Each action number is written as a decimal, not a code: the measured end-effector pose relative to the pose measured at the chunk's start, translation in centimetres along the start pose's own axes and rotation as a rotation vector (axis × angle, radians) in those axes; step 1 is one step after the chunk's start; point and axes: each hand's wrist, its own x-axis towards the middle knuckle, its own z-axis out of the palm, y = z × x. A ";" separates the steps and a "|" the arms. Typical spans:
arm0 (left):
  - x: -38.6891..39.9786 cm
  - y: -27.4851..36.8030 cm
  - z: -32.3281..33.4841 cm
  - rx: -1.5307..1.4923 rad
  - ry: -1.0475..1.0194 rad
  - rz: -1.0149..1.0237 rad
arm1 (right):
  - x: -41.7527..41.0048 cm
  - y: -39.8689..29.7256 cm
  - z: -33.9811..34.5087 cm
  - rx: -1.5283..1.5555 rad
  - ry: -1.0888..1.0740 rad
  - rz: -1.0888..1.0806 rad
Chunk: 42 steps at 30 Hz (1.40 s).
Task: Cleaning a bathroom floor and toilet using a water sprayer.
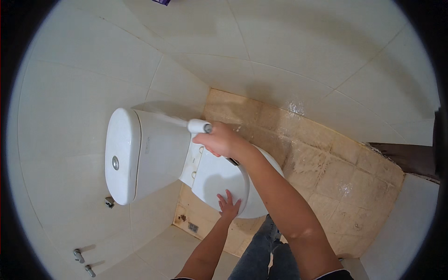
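My right hand (224, 140) is wrapped around a white handheld sprayer (198, 126), which looks like a bidet sprayer. A pale streak of water runs from it towards the side of the white toilet tank (162, 147). Below the wrist a small dark and metallic part shows; what it belongs to is hidden. My left hand (229, 207) rests with spread fingers on the white toilet lid (213, 175), near its front left edge. Past the lid's curved edge the white front of the toilet (258, 199) shows, partly behind my right forearm.
Wet beige floor tiles (315, 168) surround the toilet, with a floor drain (193, 227) at its left. A flush button (115, 162) tops the tank. Metal wall taps (79, 256) and an angle valve (109, 202) jut from the tiled wall (80, 122). A dark doorway edge (406, 157) lies right.
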 end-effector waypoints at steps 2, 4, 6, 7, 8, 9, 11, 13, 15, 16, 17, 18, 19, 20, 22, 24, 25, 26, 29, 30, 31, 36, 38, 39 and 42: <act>0.0 0.5 -0.2 0.024 -0.063 -0.032 | 1.1 -0.8 -0.4 -0.027 0.015 0.044; 0.1 0.8 -0.7 0.050 -0.113 -0.062 | 2.0 -0.7 -0.9 -0.055 0.029 0.075; -0.1 0.9 -0.5 0.051 -0.106 -0.047 | 2.9 1.4 -2.5 -0.212 0.139 0.262; -0.1 0.6 -0.5 0.055 -0.108 -0.045 | 3.1 2.2 -3.1 -0.209 0.142 0.263; -0.1 0.4 -0.5 0.061 -0.091 -0.031 | 3.2 3.0 -3.5 -0.177 0.181 0.286; -0.3 0.3 -0.6 0.067 -0.075 -0.021 | 3.0 2.8 -3.6 -0.143 0.217 0.311; -0.4 0.5 -0.9 0.095 -0.061 -0.032 | 2.8 2.3 -3.6 -0.060 0.154 0.240; -0.9 1.3 -0.9 0.119 -0.057 -0.031 | 2.3 2.3 -4.1 0.016 0.105 0.175; -1.3 1.5 -1.1 0.095 -0.041 -0.037 | 1.9 2.9 -4.7 0.018 0.028 0.211; -1.2 1.3 -0.9 0.097 -0.044 -0.035 | 1.6 3.8 -5.3 0.019 0.031 0.212; -1.1 1.0 -0.6 0.068 -0.005 0.009 | 1.3 5.4 -6.1 -0.027 0.120 0.304; -0.9 0.6 -0.4 0.038 0.034 0.054 | 0.7 6.1 -6.7 -0.073 0.210 0.396; -0.7 0.3 -0.1 0.040 0.033 0.057 | 0.1 6.7 -7.2 -0.072 0.214 0.396; -0.6 0.1 0.2 0.039 0.062 0.105 | -0.7 7.2 -7.5 -0.076 0.225 0.372; -0.5 -0.5 0.4 0.043 0.093 0.147 | -2.0 7.0 -7.1 -0.074 0.231 0.348; -0.2 -0.5 0.5 0.032 0.113 0.182 | -4.0 6.6 -6.8 -0.027 0.103 0.267; -0.1 -0.3 0.6 0.030 0.109 0.190 | -4.7 7.6 -7.0 -0.031 0.112 0.269; -0.1 -0.1 0.7 0.037 0.089 0.179 | -5.4 9.3 -7.4 -0.045 0.203 0.307; 0.7 -1.5 0.7 0.028 0.102 0.212 | -9.2 11.2 -8.0 -0.021 0.378 0.340; 1.0 -0.9 0.8 0.043 0.053 0.176 | -11.0 11.9 -8.2 0.016 0.465 0.356; 0.9 -0.9 0.2 0.062 0.018 0.129 | -12.5 12.4 -7.7 0.016 0.464 0.347; 0.1 0.7 1.8 0.052 0.032 0.091 | -19.9 18.4 -5.3 0.049 0.607 0.281; -0.5 0.2 3.9 -0.122 0.246 0.106 | -21.9 20.8 -3.4 0.035 0.683 0.266; -1.8 1.8 5.9 -0.131 0.223 0.117 | -23.4 22.7 -2.9 0.012 0.771 0.271; -4.4 3.4 10.7 -0.943 0.400 -0.410 | -26.2 26.2 1.9 0.079 0.761 0.164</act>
